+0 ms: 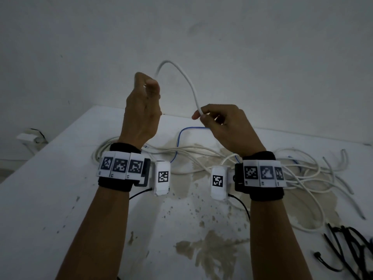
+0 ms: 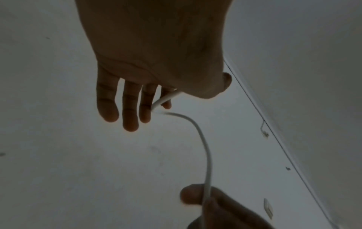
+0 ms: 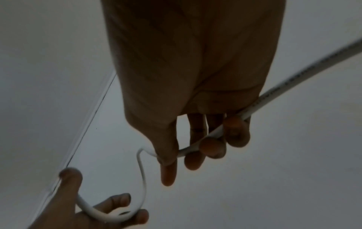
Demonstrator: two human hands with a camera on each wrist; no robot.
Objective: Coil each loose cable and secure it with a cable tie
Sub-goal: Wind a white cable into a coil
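Both hands are raised above the white table (image 1: 50, 199) with one white cable (image 1: 181, 74) arching between them. My left hand (image 1: 146, 87) pinches the cable near its end between thumb and forefinger; in the left wrist view the cable (image 2: 203, 144) leaves that hand (image 2: 168, 99) and curves down. My right hand (image 1: 203, 116) grips the same cable lower down, with its fingers curled round the cable (image 3: 199, 147) in the right wrist view, where the left hand (image 3: 109, 213) also shows. A tangle of loose white cables (image 1: 302, 174) and a blue cable (image 1: 181, 134) lies on the table below.
A bundle of black cable ties (image 1: 347, 245) lies at the table's right front. Brown stains (image 1: 205, 251) mark the tabletop. A grey wall (image 1: 262, 47) stands right behind the table. A white wall fitting (image 1: 30, 137) sits off the table's left edge.
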